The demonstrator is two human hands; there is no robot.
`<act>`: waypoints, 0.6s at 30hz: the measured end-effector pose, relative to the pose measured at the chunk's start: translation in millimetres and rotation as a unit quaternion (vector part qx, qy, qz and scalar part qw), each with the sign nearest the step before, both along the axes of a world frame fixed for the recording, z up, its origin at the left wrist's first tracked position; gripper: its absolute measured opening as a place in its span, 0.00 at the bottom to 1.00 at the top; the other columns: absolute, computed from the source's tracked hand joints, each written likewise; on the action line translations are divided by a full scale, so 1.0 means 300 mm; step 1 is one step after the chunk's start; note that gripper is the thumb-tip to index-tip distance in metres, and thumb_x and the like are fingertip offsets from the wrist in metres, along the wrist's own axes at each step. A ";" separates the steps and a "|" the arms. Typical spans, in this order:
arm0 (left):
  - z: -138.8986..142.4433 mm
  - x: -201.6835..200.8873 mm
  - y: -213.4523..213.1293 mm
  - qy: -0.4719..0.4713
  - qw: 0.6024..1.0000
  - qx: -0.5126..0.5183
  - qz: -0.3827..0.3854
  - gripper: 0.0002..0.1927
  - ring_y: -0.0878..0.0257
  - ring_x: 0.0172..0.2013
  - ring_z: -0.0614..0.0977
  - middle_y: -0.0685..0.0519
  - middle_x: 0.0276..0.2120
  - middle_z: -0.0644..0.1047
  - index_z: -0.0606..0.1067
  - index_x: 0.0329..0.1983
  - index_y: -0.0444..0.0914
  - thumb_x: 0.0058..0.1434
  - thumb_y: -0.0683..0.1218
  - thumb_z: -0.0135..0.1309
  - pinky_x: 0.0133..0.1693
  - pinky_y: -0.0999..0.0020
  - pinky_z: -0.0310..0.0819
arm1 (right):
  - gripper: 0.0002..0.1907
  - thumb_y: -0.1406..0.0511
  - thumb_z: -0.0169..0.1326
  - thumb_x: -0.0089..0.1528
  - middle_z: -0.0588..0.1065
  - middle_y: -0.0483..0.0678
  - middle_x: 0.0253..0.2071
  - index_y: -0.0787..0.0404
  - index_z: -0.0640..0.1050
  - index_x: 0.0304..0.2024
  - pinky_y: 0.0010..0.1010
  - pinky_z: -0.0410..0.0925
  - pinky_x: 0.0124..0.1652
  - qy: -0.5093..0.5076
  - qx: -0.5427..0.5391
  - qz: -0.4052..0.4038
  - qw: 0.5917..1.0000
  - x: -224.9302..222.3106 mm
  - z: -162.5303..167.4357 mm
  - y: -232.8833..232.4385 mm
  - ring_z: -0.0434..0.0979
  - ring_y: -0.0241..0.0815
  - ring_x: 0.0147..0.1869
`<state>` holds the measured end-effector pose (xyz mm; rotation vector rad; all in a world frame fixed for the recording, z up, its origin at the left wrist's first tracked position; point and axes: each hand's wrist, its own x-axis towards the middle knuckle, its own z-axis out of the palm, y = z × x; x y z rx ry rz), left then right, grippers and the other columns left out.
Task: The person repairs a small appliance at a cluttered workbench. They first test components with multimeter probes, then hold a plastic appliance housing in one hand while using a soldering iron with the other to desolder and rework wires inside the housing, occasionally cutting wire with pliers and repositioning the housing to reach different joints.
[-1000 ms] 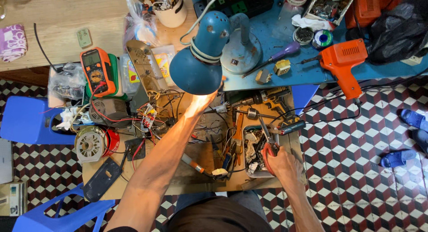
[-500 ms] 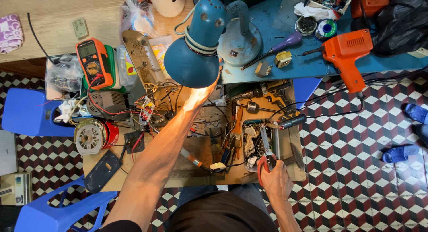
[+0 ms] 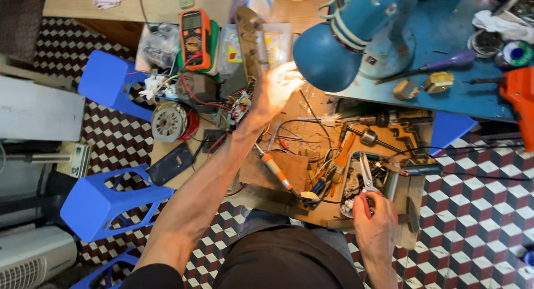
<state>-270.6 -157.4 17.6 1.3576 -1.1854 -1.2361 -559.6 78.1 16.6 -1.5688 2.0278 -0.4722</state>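
Note:
My left hand (image 3: pixel 276 89) reaches far forward under the blue desk lamp (image 3: pixel 338 50), brightly lit, fingers curled near the clutter of wires; whether it holds anything is washed out by the light. My right hand (image 3: pixel 374 219) is close to my body at the front of the wooden work board (image 3: pixel 278 169), fingers closed around the handles of a pair of pliers (image 3: pixel 366 175) whose jaws point away from me. A soldering iron (image 3: pixel 273 168) with an orange grip lies on the board between my arms.
An orange multimeter (image 3: pixel 195 38), a round motor (image 3: pixel 169 121), a cordless drill (image 3: pixel 397 121), a purple-handled screwdriver (image 3: pixel 439 64) and an orange tool (image 3: pixel 520 94) crowd the bench. Blue plastic stools (image 3: pixel 100 203) stand on the checkered floor at left.
The view has shifted lower and closer. My right hand drew back toward my body with the pliers. My left hand stays stretched under the lamp.

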 end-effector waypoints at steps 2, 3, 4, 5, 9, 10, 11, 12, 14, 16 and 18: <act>0.108 0.107 0.134 0.019 0.999 -0.011 0.035 0.25 0.64 0.46 0.84 0.46 0.48 0.82 0.70 0.66 0.32 0.65 0.38 0.55 0.50 0.72 0.79 | 0.14 0.62 0.60 0.62 0.77 0.54 0.42 0.64 0.78 0.46 0.42 0.72 0.44 -0.069 -0.060 0.068 0.993 0.129 0.055 -0.033 0.79 0.51 0.45; 0.163 0.164 0.220 0.017 0.998 0.006 0.067 0.26 0.65 0.46 0.84 0.47 0.48 0.81 0.69 0.67 0.33 0.65 0.38 0.54 0.50 0.73 0.80 | 0.12 0.63 0.60 0.61 0.77 0.54 0.41 0.64 0.78 0.44 0.42 0.72 0.43 -0.098 -0.086 0.112 0.985 0.201 0.071 -0.051 0.79 0.51 0.44; 0.209 0.210 0.297 0.049 0.995 -0.002 0.092 0.27 0.65 0.46 0.83 0.47 0.49 0.80 0.67 0.68 0.33 0.65 0.38 0.55 0.50 0.72 0.79 | 0.11 0.64 0.60 0.61 0.77 0.53 0.40 0.63 0.78 0.43 0.41 0.72 0.43 -0.126 -0.110 0.155 0.974 0.269 0.084 -0.059 0.79 0.51 0.44; 0.246 0.249 0.372 0.083 0.990 -0.010 0.116 0.28 0.64 0.46 0.82 0.48 0.49 0.78 0.66 0.69 0.33 0.65 0.38 0.56 0.51 0.72 0.79 | 0.11 0.63 0.60 0.61 0.77 0.53 0.39 0.63 0.78 0.43 0.41 0.72 0.42 -0.117 -0.138 0.175 0.968 0.340 0.088 -0.065 0.78 0.52 0.43; 0.278 0.375 0.600 0.109 0.965 0.066 0.229 0.23 0.65 0.45 0.85 0.49 0.47 0.81 0.72 0.62 0.30 0.64 0.41 0.58 0.49 0.74 0.79 | 0.14 0.58 0.60 0.63 0.76 0.55 0.32 0.62 0.81 0.42 0.34 0.69 0.30 -0.216 0.043 0.083 0.972 0.535 0.031 -0.041 0.76 0.48 0.33; 0.258 0.395 0.643 0.112 0.960 0.079 0.246 0.22 0.65 0.43 0.84 0.49 0.45 0.81 0.74 0.61 0.30 0.64 0.41 0.58 0.47 0.74 0.79 | 0.16 0.56 0.59 0.65 0.77 0.56 0.29 0.62 0.83 0.42 0.30 0.68 0.26 -0.270 0.163 0.013 0.949 0.562 0.005 -0.016 0.75 0.46 0.28; 0.233 0.416 0.687 0.116 0.954 0.095 0.261 0.21 0.65 0.41 0.83 0.49 0.43 0.82 0.75 0.59 0.30 0.64 0.41 0.59 0.45 0.74 0.78 | 0.21 0.52 0.57 0.65 0.76 0.54 0.29 0.65 0.81 0.42 0.29 0.67 0.23 -0.410 0.240 -0.061 0.878 0.577 -0.030 -0.002 0.74 0.43 0.26; 0.206 0.442 0.722 0.120 0.948 0.109 0.274 0.20 0.65 0.39 0.83 0.49 0.41 0.82 0.77 0.58 0.30 0.64 0.42 0.59 0.43 0.74 0.78 | 0.26 0.49 0.55 0.65 0.76 0.52 0.28 0.67 0.79 0.42 0.27 0.66 0.21 -0.538 0.305 -0.133 0.775 0.585 -0.074 -0.006 0.74 0.41 0.25; 0.139 0.479 0.762 0.163 0.935 0.152 0.277 0.20 0.66 0.38 0.84 0.50 0.39 0.83 0.77 0.56 0.32 0.61 0.42 0.60 0.42 0.75 0.79 | 0.34 0.43 0.51 0.64 0.77 0.51 0.29 0.71 0.77 0.43 0.25 0.65 0.20 -0.646 0.351 -0.249 0.631 0.607 -0.165 -0.006 0.73 0.39 0.23; 0.071 0.511 0.777 0.193 0.928 0.177 0.264 0.19 0.66 0.38 0.85 0.51 0.38 0.84 0.78 0.53 0.32 0.60 0.42 0.61 0.41 0.75 0.80 | 0.42 0.38 0.48 0.62 0.78 0.53 0.30 0.74 0.77 0.46 0.25 0.67 0.22 -0.640 0.345 -0.340 0.597 0.643 -0.261 -0.011 0.72 0.39 0.23; 0.010 0.546 0.782 0.207 0.932 0.191 0.227 0.18 0.67 0.37 0.85 0.50 0.37 0.83 0.79 0.51 0.30 0.60 0.43 0.63 0.41 0.75 0.81 | 0.40 0.39 0.49 0.62 0.78 0.53 0.32 0.72 0.77 0.46 0.25 0.67 0.21 -0.649 0.307 -0.359 0.597 0.672 -0.348 -0.016 0.74 0.40 0.24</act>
